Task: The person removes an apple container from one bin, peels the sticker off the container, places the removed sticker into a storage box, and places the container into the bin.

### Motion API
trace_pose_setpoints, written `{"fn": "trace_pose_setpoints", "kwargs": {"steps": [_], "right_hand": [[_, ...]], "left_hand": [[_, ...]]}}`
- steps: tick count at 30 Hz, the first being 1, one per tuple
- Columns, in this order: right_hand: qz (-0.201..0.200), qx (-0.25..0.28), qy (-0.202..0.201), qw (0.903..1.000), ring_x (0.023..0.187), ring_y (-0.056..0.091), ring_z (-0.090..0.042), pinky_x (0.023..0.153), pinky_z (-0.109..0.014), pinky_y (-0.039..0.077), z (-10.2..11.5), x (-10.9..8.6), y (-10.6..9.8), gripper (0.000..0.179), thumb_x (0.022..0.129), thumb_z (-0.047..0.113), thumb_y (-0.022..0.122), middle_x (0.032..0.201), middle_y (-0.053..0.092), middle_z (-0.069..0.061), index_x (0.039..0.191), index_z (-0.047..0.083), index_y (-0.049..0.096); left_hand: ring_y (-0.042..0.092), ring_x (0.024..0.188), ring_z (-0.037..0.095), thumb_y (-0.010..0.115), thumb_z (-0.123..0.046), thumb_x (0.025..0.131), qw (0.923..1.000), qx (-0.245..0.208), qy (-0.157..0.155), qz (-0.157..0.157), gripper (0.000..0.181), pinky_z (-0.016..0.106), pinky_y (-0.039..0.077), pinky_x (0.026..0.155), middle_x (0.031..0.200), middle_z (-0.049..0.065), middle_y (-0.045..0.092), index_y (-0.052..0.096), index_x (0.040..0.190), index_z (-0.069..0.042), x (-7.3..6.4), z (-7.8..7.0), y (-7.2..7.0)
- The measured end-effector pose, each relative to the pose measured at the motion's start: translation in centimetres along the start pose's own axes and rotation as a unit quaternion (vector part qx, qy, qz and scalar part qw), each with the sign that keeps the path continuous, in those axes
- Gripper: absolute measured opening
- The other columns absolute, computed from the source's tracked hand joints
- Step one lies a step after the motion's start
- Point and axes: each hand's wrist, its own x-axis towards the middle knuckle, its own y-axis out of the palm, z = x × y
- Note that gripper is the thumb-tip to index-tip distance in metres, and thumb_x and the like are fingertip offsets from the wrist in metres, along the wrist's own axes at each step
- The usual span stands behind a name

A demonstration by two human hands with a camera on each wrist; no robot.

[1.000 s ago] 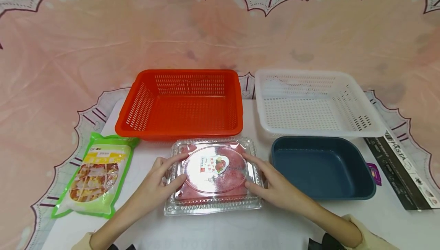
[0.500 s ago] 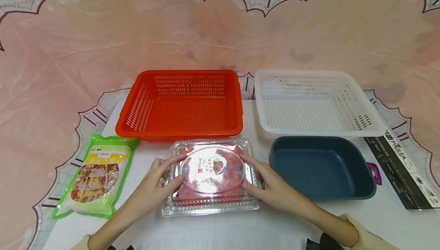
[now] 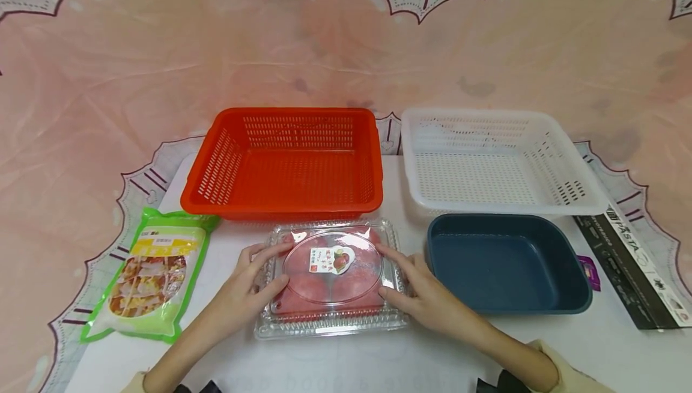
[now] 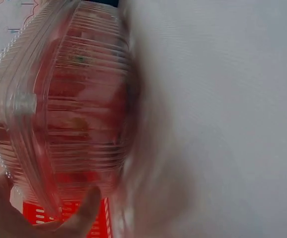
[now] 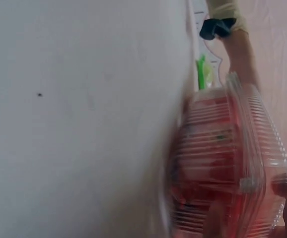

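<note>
Between the left grip (image 3: pixel 245 292) and the right grip (image 3: pixel 424 294), a clear lidded box (image 3: pixel 327 289) is clasped, toward the cut-off front edge of the table (image 3: pixel 335 363). The lower fingers (image 4: pixel 86 213) are largely hidden in the head view; the red contents (image 4: pixel 86 99) are blurred in the wrist views. A purple packet (image 3: pixel 591 274) is mostly hidden by the blue tub (image 3: pixel 503 264), the far end of a black pasta box (image 3: pixel 627 267) by the white basket (image 3: pixel 503 208).
</note>
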Motion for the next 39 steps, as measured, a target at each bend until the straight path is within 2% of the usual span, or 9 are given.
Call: {"fn": "trace_pose_setpoints", "kwargs": {"steps": [2,5,7,9,13,17,19,31,39], "right_hand": [[-0.011,-0.021,-0.008,0.9997,0.092,0.049,-0.019,0.069,-0.028,0.047,0.2,0.1,-0.1,0.070,0.087,0.035,0.069,0.121,0.043,-0.016,0.148,0.038,0.035],[-0.032,-0.073,-0.026,0.9965,0.117,0.049,-0.033,0.083,-0.047,0.052,0.7,0.4,-0.4,0.072,0.084,0.033,0.073,0.143,0.032,-0.022,0.147,0.037,0.038],[-0.046,-0.104,-0.044,0.9926,0.131,0.039,-0.041,0.087,-0.061,0.050,1.1,0.5,-0.7,0.073,0.082,0.033,0.075,0.150,0.026,-0.022,0.147,0.033,0.040],[-0.058,-0.123,-0.066,0.9885,0.135,0.035,-0.041,0.088,-0.064,0.050,1.6,0.8,-1.0,0.074,0.080,0.034,0.077,0.152,0.026,-0.019,0.146,0.030,0.043],[-0.070,-0.075,-0.142,0.9846,0.136,0.036,-0.029,0.095,-0.056,0.050,2.6,2.1,-1.1,0.066,0.080,0.027,0.078,0.150,0.035,-0.011,0.140,0.021,0.050],[-0.014,0.049,-0.200,0.9785,0.125,0.050,-0.023,0.097,-0.040,0.052,3.5,4.1,-1.0,0.058,0.082,0.012,0.075,0.137,0.049,-0.009,0.135,0.011,0.052],[0.016,0.068,-0.204,0.9765,0.117,0.056,-0.022,0.096,-0.034,0.053,3.8,5.2,-0.9,0.055,0.083,0.012,0.074,0.130,0.056,-0.008,0.133,0.008,0.053],[0.113,-0.034,-0.222,0.9679,0.073,0.049,-0.008,0.063,-0.016,0.044,4.6,10.1,0.2,0.035,0.087,0.022,0.070,0.106,0.061,-0.001,0.120,0.014,0.066],[0.134,-0.075,-0.230,0.9610,0.082,0.051,-0.006,0.070,-0.016,0.046,4.7,10.9,1.1,0.028,0.089,0.025,0.069,0.109,0.063,0.002,0.116,0.018,0.069]], "left_hand": [[0.053,0.118,0.041,0.061,-0.036,0.092,0.9997,-0.001,0.021,-0.007,0.049,0.049,0.053,0.077,0.155,0.015,0.022,0.044,0.139,-0.038,0.1,0.1,0.0],[0.031,0.139,0.048,0.061,-0.030,0.092,0.9981,-0.013,0.057,-0.019,0.048,0.072,0.042,0.091,0.162,0.011,0.012,0.046,0.138,-0.033,0.6,0.7,0.0],[0.022,0.145,0.046,0.062,-0.024,0.092,0.9962,-0.029,0.079,-0.023,0.048,0.075,0.035,0.096,0.163,0.008,0.014,0.047,0.137,-0.030,0.8,1.0,0.1],[0.020,0.145,0.044,0.062,-0.020,0.091,0.9941,-0.051,0.093,-0.024,0.049,0.076,0.032,0.098,0.162,0.010,0.016,0.047,0.138,-0.027,1.0,1.4,0.2],[0.023,0.144,0.043,0.061,-0.013,0.089,0.9897,-0.091,0.107,-0.029,0.059,0.074,0.035,0.098,0.159,0.012,0.020,0.040,0.143,-0.024,1.3,1.5,0.6],[0.029,0.140,0.040,0.060,-0.012,0.088,0.9874,-0.118,0.099,-0.034,0.069,0.071,0.037,0.100,0.156,0.011,0.025,0.029,0.150,-0.021,1.7,1.5,0.8],[0.031,0.138,0.040,0.060,-0.012,0.089,0.9865,-0.131,0.092,-0.035,0.071,0.069,0.036,0.102,0.154,0.011,0.027,0.027,0.151,-0.018,1.8,1.5,0.8],[0.028,0.141,0.041,0.056,-0.004,0.087,0.9765,-0.196,0.078,-0.044,0.067,0.069,0.029,0.107,0.154,0.015,0.030,0.029,0.148,-0.011,2.8,1.6,1.3],[0.032,0.136,0.038,0.053,-0.001,0.083,0.9772,-0.194,0.076,-0.043,0.071,0.066,0.033,0.105,0.151,0.015,0.032,0.027,0.148,-0.012,2.9,1.7,1.2]]}}
